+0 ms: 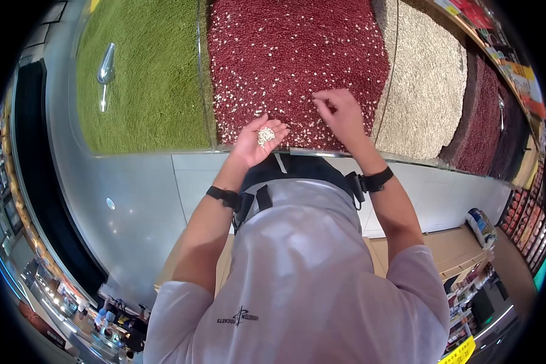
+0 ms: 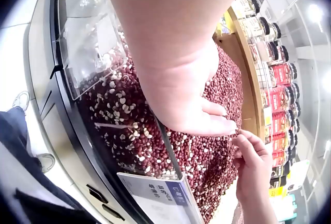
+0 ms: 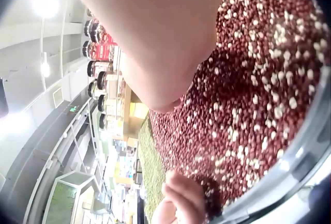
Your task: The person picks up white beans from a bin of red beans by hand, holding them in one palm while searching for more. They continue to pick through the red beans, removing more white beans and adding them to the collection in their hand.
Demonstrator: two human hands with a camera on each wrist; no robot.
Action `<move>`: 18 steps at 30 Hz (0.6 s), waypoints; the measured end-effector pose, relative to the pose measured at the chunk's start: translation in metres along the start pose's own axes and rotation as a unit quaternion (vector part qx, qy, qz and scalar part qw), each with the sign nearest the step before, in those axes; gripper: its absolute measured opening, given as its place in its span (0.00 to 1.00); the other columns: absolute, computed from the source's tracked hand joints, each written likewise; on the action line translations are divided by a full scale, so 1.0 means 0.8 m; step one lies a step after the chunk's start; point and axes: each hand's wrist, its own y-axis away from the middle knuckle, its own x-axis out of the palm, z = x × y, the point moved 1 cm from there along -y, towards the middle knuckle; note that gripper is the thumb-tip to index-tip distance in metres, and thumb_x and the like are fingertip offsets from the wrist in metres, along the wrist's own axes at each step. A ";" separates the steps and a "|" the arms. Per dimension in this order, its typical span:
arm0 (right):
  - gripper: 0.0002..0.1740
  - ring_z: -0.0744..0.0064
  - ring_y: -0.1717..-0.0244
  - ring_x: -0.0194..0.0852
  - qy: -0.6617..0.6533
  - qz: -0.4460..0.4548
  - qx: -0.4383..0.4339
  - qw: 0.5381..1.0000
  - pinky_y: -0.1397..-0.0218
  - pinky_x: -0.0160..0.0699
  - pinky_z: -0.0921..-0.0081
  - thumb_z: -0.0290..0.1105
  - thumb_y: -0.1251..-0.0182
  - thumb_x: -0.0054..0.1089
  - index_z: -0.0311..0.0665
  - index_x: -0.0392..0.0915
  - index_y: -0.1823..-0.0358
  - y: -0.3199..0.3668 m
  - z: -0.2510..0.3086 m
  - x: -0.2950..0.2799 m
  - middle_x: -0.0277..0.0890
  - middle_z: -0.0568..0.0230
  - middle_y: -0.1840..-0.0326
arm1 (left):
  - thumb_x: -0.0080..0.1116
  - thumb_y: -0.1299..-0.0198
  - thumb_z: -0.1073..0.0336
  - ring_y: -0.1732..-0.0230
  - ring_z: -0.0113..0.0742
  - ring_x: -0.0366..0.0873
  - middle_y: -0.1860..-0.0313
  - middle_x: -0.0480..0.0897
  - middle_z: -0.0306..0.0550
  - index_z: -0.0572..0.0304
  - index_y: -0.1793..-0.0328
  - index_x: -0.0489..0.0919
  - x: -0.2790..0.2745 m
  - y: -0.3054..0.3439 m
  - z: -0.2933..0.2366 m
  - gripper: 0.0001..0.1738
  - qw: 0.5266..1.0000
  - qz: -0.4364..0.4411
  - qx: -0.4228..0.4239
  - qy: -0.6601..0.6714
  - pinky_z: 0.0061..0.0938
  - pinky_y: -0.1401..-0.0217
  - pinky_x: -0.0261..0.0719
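Note:
My left hand (image 1: 262,141) is palm up near the front edge of the red bean bin, with a small heap of whitish pieces (image 1: 266,135) on the palm. Its fingers (image 2: 214,123) look nearly straight in the left wrist view. Over the red beans (image 1: 285,67), mixed with scattered white pieces, is my right hand (image 1: 344,118), with thumb and forefinger bent close together. Whether anything sits between their tips is too small to tell. The right wrist view hides most of that hand behind its wrist, and shows the left hand (image 3: 181,201) below.
Left of the red beans lie green beans (image 1: 151,79) with a metal scoop (image 1: 106,65); on the right are pale grains (image 1: 428,79). Clear dividers separate the bins. A label card (image 2: 160,198) stands at the front edge, and jars (image 2: 279,97) line a shelf beyond.

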 end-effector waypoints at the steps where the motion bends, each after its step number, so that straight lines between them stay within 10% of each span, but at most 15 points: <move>1: 0.07 0.62 0.62 0.78 0.026 0.005 0.017 1.000 0.58 0.77 0.68 0.32 0.43 0.67 0.40 0.84 0.64 -0.005 -0.006 -0.008 0.82 0.64 0.66 | 0.48 0.29 0.57 0.50 0.54 0.82 0.55 0.81 0.63 0.76 0.53 0.75 -0.001 -0.001 0.002 0.21 1.000 -0.004 0.004 -0.023 0.37 0.45 0.85; 18: 0.07 0.63 0.64 0.75 0.126 0.008 -0.021 0.992 0.61 0.77 0.69 0.36 0.44 0.68 0.45 0.82 0.66 -0.007 -0.021 0.014 0.75 0.67 0.68 | 0.45 0.28 0.53 0.45 0.54 0.80 0.51 0.80 0.63 0.77 0.48 0.74 0.006 0.000 0.006 0.26 0.997 -0.026 0.005 -0.079 0.38 0.41 0.83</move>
